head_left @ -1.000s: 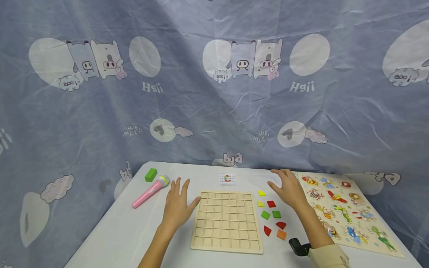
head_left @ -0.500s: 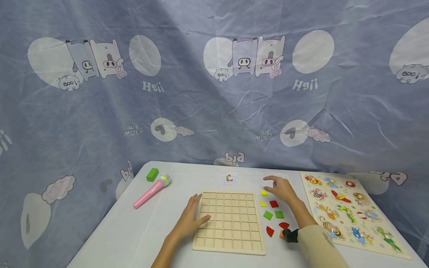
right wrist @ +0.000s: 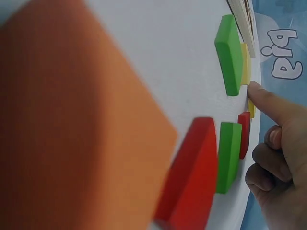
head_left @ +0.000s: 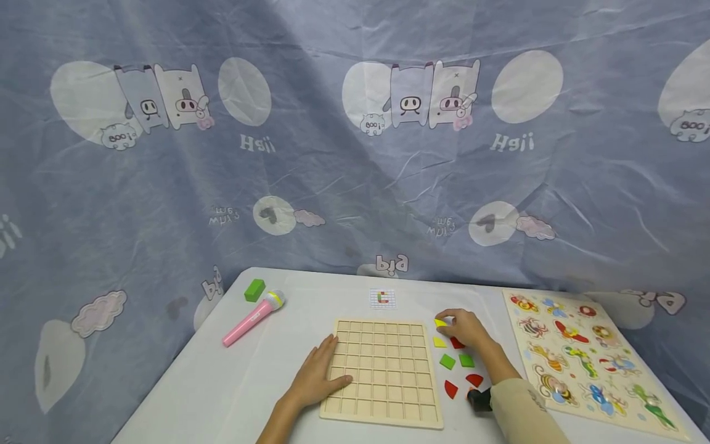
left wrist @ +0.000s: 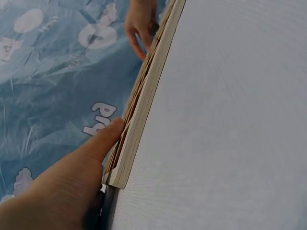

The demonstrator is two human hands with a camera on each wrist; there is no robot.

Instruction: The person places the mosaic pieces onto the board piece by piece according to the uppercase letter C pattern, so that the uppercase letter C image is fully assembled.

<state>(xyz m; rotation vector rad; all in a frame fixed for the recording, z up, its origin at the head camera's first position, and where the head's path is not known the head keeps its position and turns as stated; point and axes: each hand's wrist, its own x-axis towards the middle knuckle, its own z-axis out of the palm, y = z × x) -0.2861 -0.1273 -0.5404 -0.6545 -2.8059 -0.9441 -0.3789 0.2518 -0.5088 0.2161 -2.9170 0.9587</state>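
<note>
A wooden grid board lies on the white table. My left hand rests flat on its left edge; in the left wrist view the thumb lies against the board's side. Right of the board lie several flat coloured pieces. My right hand is down among them, fingers curled, and its fingertips pinch the far yellow piece. In the right wrist view the index finger touches that yellow piece, beside a red piece, green pieces and a close orange one.
A pink toy microphone and a green block lie at the table's far left. A small pattern card sits behind the board. An animal peg puzzle fills the right side. A printed blue curtain hangs behind.
My left hand slid right from the bare table onto the board's left edge. My right hand came down and nearer, from hovering open to closing on the far yellow piece.
</note>
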